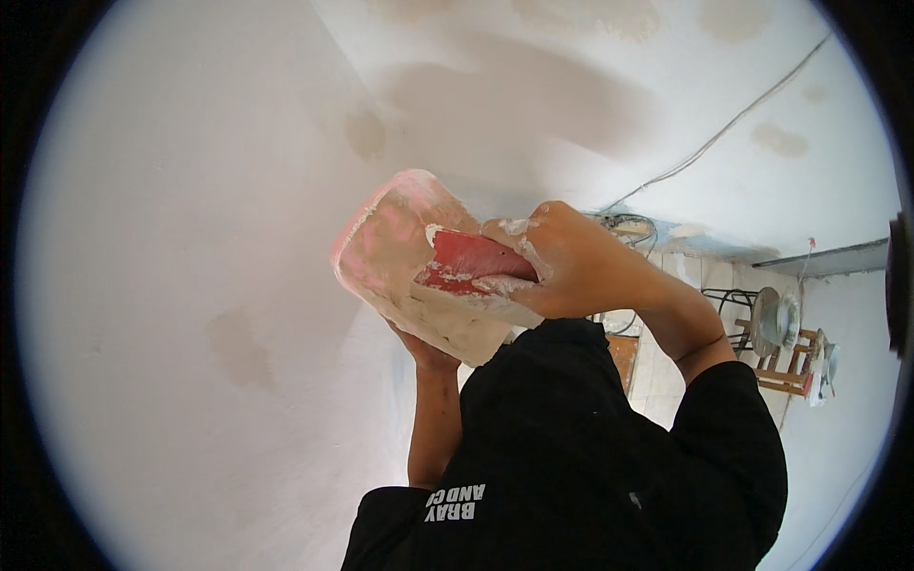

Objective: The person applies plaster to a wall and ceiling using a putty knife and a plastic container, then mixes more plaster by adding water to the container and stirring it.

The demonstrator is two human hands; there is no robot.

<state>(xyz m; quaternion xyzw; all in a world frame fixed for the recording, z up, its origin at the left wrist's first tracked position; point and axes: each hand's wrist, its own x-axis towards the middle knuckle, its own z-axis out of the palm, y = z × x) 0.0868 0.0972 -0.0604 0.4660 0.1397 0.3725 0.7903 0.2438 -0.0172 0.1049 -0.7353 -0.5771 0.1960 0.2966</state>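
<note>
The red scraper [466, 257] lay flat over the pinkish tub [341, 249], toward its right-hand edge, with pale paste [392, 228] smeared along the blade. The right hand [547, 249] was closed around the scraper's near end, its fingers whitened. The left hand [411, 343] was beneath the tub's lower edge and appeared to support it; its fingers were hidden, so their grip could not be told. Paste coated the tub's inside, so some seemingly remained unused. Darker patches [240, 350] already marked the wall [171, 209], seemingly the spreading done so far; how much was left could not be judged. Beyond, a cable [709, 146] ran toward the wall's foot, near a wooden stool [783, 381].
</note>
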